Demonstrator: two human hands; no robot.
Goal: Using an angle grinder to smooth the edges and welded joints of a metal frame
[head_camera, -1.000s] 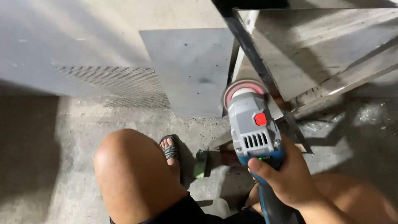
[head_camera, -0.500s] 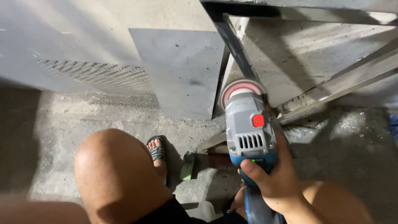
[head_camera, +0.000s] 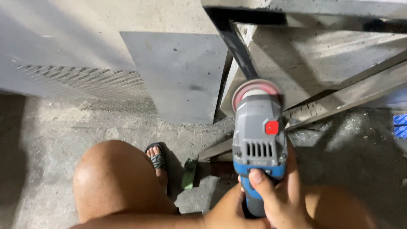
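Both hands, the right hand (head_camera: 282,199) and the left hand (head_camera: 231,212), squeeze the back handle of the heavy, hard grinder (head_camera: 258,140), its round disc against the dark metal bar (head_camera: 237,46).

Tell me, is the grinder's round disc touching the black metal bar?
Cannot tell for sure. The reddish disc sits right at the black bar, but no sparks show. Both hands, right hand, hold the grinder.

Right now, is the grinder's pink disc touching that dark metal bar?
Cannot tell. In the head view the disc overlaps the lower end of the dark bar, but the grinder body hides any contact or gap.
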